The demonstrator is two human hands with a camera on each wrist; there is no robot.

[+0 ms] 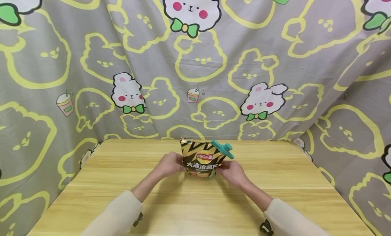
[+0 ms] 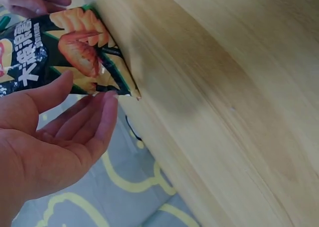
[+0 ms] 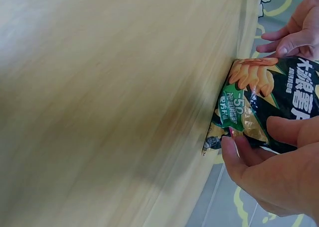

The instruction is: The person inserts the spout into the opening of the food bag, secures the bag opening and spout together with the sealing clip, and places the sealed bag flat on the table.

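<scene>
A black-and-gold Lay's chip bag (image 1: pixel 200 158) stands upright near the table's far edge, front toward me. Slanting across its upper right corner is a teal bag clip (image 1: pixel 225 148) with a short round knob sticking out. My left hand (image 1: pixel 171 164) holds the bag's left side; in the left wrist view its thumb lies on the front and the fingers (image 2: pixel 107 117) curl at the side edge. On the opposite side my right hand (image 3: pixel 274 172) grips the lower part, thumb on the front, fingertips at the edge. The bag's back is hidden.
The bag's bottom meets a light wooden table (image 1: pixel 195 209). Behind and at both sides hangs a grey curtain (image 1: pixel 207 83) with yellow outlines and white cartoon animals. A dark strap (image 1: pixel 266 227) shows by the right sleeve.
</scene>
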